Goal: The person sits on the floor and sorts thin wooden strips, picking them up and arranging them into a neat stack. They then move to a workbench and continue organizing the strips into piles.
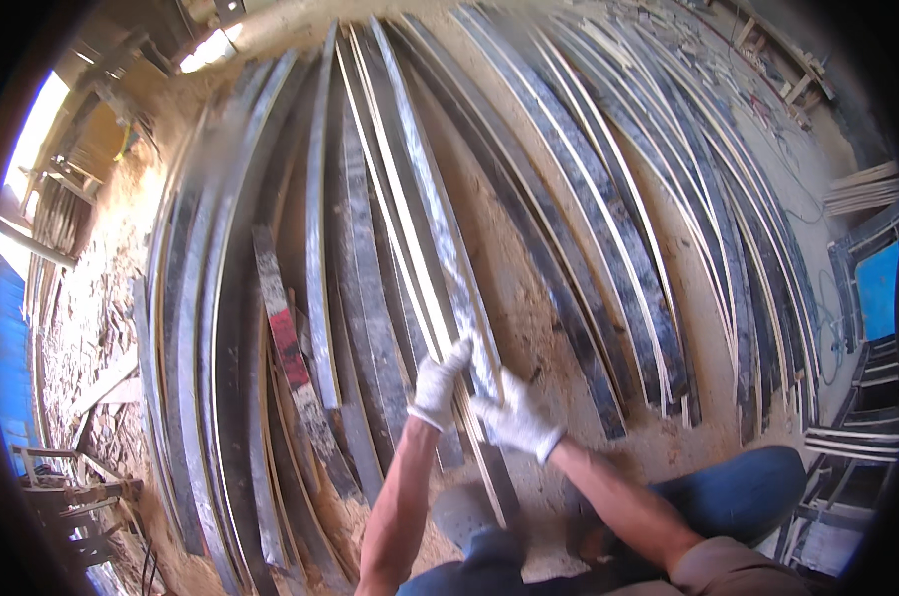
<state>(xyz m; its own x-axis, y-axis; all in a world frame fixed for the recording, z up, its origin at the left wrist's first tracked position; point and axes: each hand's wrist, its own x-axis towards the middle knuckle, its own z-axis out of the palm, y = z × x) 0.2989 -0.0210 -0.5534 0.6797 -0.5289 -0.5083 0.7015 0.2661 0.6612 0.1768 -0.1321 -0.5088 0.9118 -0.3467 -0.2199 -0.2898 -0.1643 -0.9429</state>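
Observation:
My left hand (439, 388), in a white work glove, is closed at the near end of a long dark plank (436, 233) with pale smears on its face. My right hand (517, 415), gloved too, grips the same plank from the right, close to its end. Beneath my hands run narrow strips with pale edges (405, 238), partly covered by the left glove. Their near ends reach down past my hands toward my shoe (463, 515). The undersides of my fingers are hidden.
Many long dark planks lie side by side, including one with a red patch (287, 348). More pale-edged strips (668, 189) lie to the right. Wood scraps (92, 368) cover the left ground. A blue panel (877, 288) and dark frames stand at the right edge.

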